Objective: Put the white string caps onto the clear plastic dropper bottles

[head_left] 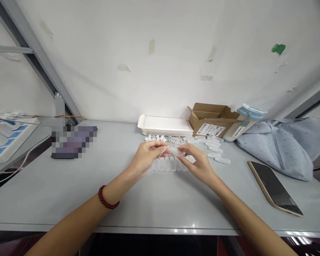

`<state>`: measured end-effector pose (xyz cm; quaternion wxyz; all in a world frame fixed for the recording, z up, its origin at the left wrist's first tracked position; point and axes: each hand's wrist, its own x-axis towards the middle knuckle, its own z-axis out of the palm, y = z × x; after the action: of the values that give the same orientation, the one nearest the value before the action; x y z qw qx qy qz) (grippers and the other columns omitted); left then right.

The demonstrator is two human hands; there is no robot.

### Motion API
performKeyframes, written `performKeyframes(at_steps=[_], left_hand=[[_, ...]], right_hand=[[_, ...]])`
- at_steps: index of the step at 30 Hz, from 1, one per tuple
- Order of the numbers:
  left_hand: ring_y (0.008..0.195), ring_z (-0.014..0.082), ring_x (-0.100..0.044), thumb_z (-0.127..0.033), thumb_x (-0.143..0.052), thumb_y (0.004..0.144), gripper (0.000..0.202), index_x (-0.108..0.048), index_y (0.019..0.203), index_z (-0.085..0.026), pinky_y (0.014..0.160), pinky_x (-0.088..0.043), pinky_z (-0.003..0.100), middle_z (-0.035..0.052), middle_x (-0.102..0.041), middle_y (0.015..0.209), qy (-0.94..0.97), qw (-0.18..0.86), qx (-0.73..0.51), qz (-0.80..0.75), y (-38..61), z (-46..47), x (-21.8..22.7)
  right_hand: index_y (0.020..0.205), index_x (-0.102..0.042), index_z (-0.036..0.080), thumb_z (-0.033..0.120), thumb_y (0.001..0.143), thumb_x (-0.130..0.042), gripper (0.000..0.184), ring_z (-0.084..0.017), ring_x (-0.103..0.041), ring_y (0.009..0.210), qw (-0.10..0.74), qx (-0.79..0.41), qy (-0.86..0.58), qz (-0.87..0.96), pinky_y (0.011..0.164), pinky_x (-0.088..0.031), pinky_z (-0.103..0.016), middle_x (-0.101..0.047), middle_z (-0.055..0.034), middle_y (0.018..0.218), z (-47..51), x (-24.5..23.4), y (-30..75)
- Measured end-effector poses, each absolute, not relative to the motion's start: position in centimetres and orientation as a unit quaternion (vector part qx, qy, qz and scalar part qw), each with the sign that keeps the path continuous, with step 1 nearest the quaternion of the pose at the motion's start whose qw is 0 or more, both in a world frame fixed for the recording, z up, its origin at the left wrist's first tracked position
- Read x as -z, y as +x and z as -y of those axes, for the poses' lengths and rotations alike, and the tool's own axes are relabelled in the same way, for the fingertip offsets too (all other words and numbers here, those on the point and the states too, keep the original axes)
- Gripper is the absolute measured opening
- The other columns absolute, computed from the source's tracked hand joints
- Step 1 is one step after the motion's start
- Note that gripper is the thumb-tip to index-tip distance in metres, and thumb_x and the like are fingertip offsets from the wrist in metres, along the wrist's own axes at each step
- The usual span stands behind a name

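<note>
Above the middle of the table, my left hand (pixel 148 155) and my right hand (pixel 198 163) are close together, fingertips pinched. Between them is a small translucent plastic piece (pixel 175 151), gripped by my right fingers at its right end. A thin pale cord (pixel 163 152) hangs at my left fingertips, by the other end of the piece; whether it is attached cannot be made out. Below my hands lies a row of similar translucent bottle-shaped pieces (pixel 167 165), partly hidden. Just behind are small white caps or fittings (pixel 154 138) and a tangle of white cords (pixel 176 140).
More translucent pieces (pixel 213 145) lie loose to the right. Behind stand a stack of white flat boxes (pixel 166 125), an open cardboard box (pixel 212 122) and a blue-lidded cup (pixel 241 122). A blue cloth bag (pixel 277 149) and a phone (pixel 274 188) lie right; a power strip (pixel 10 140) is left.
</note>
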<state>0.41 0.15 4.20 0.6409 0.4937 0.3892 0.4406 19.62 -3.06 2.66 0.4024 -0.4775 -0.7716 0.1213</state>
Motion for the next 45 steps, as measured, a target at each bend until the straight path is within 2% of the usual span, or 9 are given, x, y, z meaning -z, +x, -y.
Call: performKeyframes(at_steps=[7,13,20,28,33,35,40,43,45], left_hand=[[0.075,0.0159,-0.067,-0.023,-0.064,0.076,0.012,-0.068,0.084,-0.016,0.084,-0.049,0.034,0.0037,-0.070,0.074,0.491,0.654,-0.407,-0.405,0.5,-0.1,-3.8],[0.068,0.0126,-0.060,-0.025,-0.064,0.075,0.011,-0.069,0.079,-0.015,0.070,-0.049,0.028,0.0025,-0.065,0.071,0.487,0.664,-0.392,-0.411,0.9,0.1,-3.9],[0.054,0.0099,-0.052,-0.029,-0.056,0.081,0.020,-0.067,0.073,-0.014,0.058,-0.044,0.023,-0.0002,-0.060,0.060,0.609,0.548,-0.387,-0.423,0.9,0.3,-3.9],[0.067,0.0128,-0.055,-0.024,-0.049,0.084,0.026,-0.066,0.069,-0.014,0.061,-0.046,0.022,0.0029,-0.060,0.073,0.723,0.405,-0.408,-0.383,0.7,0.6,-3.5],[0.070,0.0130,-0.059,-0.027,-0.051,0.084,0.021,-0.068,0.091,-0.017,0.061,-0.049,0.023,0.0041,-0.063,0.087,0.726,0.413,-0.397,-0.381,0.8,0.9,-3.4],[0.068,0.0130,-0.059,-0.031,-0.052,0.083,0.022,-0.068,0.092,-0.017,0.062,-0.050,0.023,0.0041,-0.064,0.088,0.726,0.416,-0.391,-0.383,0.8,1.0,-3.5],[0.052,0.0102,-0.053,-0.038,-0.053,0.083,0.027,-0.065,0.076,-0.015,0.051,-0.041,0.020,-0.0020,-0.056,0.058,0.708,0.451,-0.358,-0.409,0.8,1.2,-4.3],[0.042,0.0075,-0.041,-0.040,-0.050,0.083,0.039,-0.050,0.053,-0.015,0.044,-0.032,0.019,-0.0054,-0.043,0.043,0.716,0.450,-0.325,-0.425,0.7,1.2,-4.5],[0.040,0.0073,-0.037,-0.041,-0.046,0.084,0.045,-0.040,0.046,-0.017,0.044,-0.031,0.020,-0.0053,-0.041,0.039,0.719,0.455,-0.298,-0.432,0.7,1.2,-4.4]], right_hand=[[0.097,-0.057,0.023,0.029,0.087,-0.052,0.013,-0.018,-0.059,0.081,0.407,-0.137,-0.455,0.780,0.070,-0.052,-0.032,-0.063,-0.0059,0.093,3.5,-3.0,19.2],[0.097,-0.057,0.023,0.026,0.086,-0.053,0.012,-0.017,-0.059,0.075,0.411,-0.139,-0.442,0.785,0.064,-0.051,-0.030,-0.063,-0.0055,0.089,3.6,-2.9,19.0],[0.096,-0.057,0.020,0.024,0.086,-0.053,0.011,-0.014,-0.057,0.067,0.415,-0.143,-0.437,0.785,0.059,-0.050,-0.027,-0.063,-0.0047,0.086,3.7,-2.8,18.8],[0.096,-0.058,0.020,0.023,0.084,-0.056,0.013,-0.013,-0.059,0.071,0.412,-0.168,-0.451,0.774,0.059,-0.049,-0.024,-0.063,-0.0041,0.087,3.9,-3.1,18.8],[0.096,-0.059,0.019,0.022,0.086,-0.053,0.012,-0.014,-0.058,0.072,0.414,-0.152,-0.441,0.781,0.059,-0.049,-0.025,-0.063,-0.0050,0.088,4.0,-3.3,18.9],[0.098,-0.058,0.019,0.021,0.087,-0.051,0.013,-0.014,-0.057,0.071,0.412,-0.138,-0.428,0.793,0.060,-0.049,-0.027,-0.062,-0.0053,0.086,3.9,-3.2,18.9],[0.107,-0.052,0.019,0.017,0.088,-0.049,0.019,-0.017,-0.058,0.078,0.395,-0.055,-0.388,0.831,0.064,-0.051,-0.029,-0.061,-0.0083,0.092,3.9,-2.3,19.1],[0.113,-0.048,0.018,0.012,0.089,-0.044,0.025,-0.019,-0.060,0.087,0.373,0.001,-0.371,0.850,0.069,-0.053,-0.031,-0.060,-0.0116,0.099,3.9,-1.8,19.0],[0.116,-0.046,0.018,0.012,0.089,-0.042,0.027,-0.019,-0.061,0.086,0.362,0.019,-0.367,0.857,0.069,-0.053,-0.030,-0.060,-0.0119,0.099,4.1,-1.7,18.7]])
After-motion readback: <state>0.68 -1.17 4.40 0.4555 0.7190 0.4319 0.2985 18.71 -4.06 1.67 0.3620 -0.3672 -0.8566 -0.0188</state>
